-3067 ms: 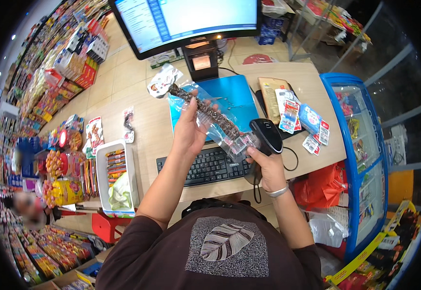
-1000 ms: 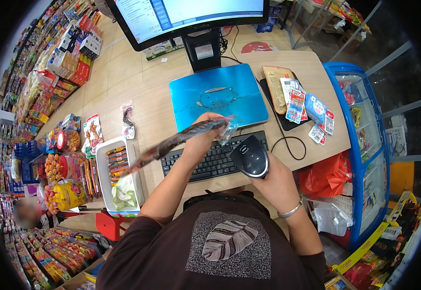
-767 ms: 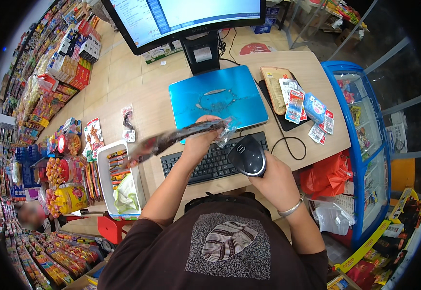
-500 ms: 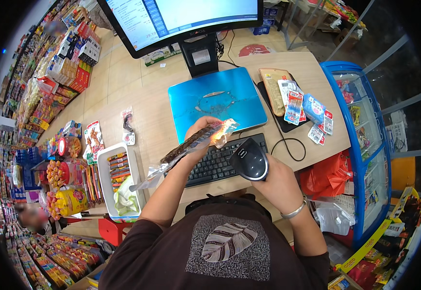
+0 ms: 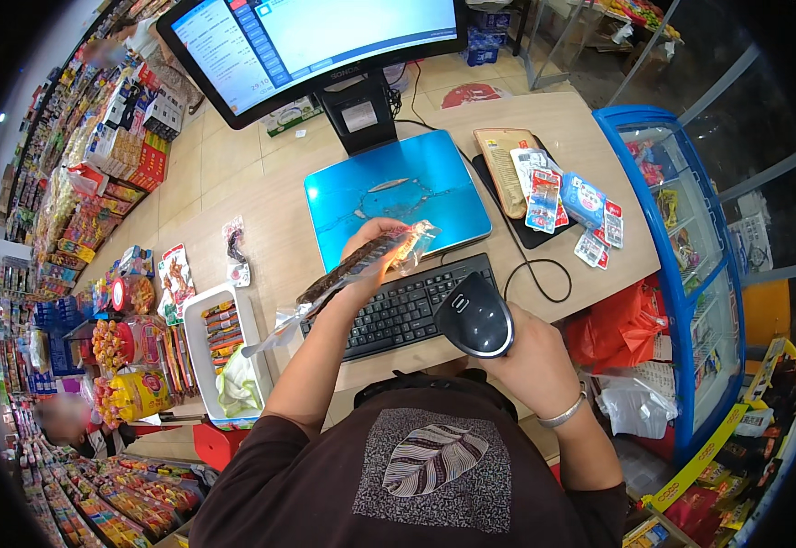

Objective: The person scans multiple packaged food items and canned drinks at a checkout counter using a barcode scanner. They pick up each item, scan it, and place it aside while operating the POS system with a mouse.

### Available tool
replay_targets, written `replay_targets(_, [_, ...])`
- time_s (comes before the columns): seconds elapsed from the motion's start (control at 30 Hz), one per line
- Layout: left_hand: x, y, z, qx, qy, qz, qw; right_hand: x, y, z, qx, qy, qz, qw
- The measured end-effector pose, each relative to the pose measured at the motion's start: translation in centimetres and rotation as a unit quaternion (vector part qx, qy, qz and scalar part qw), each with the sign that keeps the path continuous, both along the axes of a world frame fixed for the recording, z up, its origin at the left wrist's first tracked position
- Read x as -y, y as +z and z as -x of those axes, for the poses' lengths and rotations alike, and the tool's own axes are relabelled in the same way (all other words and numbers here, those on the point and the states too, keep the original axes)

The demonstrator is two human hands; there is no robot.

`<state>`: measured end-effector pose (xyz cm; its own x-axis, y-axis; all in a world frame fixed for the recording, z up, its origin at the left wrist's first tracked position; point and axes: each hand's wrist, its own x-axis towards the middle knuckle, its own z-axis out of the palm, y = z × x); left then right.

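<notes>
My left hand [image 5: 368, 282] is closed around a long, dark snack in a clear plastic wrapper [image 5: 347, 273], held at a slant above the keyboard's left end. Orange-white light falls on the wrapper's upper end. In my right hand [image 5: 535, 358] is a black barcode scanner [image 5: 475, 315], its head pointing up and left toward the package. Below both lies a black keyboard [image 5: 400, 315]. Just behind the keyboard rests a blue flat panel [image 5: 398, 196] at the foot of the monitor. What kind of snack it is cannot be made out.
A monitor [image 5: 325, 41] stands at the back. To the left is a white bin [image 5: 199, 361] of packaged sticks, beside candy jars [image 5: 133, 382]. Small packets [image 5: 544, 199] and a tan package [image 5: 506, 169] lie right, near the scanner's cable [image 5: 544, 290]. A blue freezer [image 5: 690, 274] flanks the counter.
The view has shifted slightly, moving the monitor and counter things left in the picture. My left hand and the wrapped snack sit a little further left; both hands keep their grips.
</notes>
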<state>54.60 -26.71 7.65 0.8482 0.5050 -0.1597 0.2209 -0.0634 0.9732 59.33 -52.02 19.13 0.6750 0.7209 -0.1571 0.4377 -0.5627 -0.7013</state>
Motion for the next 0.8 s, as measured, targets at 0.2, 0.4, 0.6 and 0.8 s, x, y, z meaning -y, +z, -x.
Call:
replay_targets(0.2, [0.2,-0.3,-0.6,-0.014,0.012,0.003,1.0,0.6,-0.3,-0.2,-0.002,-0.007,0.005,1.0])
replay_targets(0.4, [1.1,0.4,0.2,0.045,-0.006,0.115,0.992,0.0,-1.6,-0.8,-0.066,-0.08,-0.171,0.98])
replay_targets(0.6, [4.2,1.4,0.8,0.027,-0.113,0.245,0.963,-2.7,-6.5,-4.5,-0.147,-0.114,-0.265,0.946])
replay_targets(0.8, [6.2,3.3,1.2,0.004,-0.091,0.295,0.951,-2.7,-6.3,-3.2,-0.095,-0.122,-0.267,0.951])
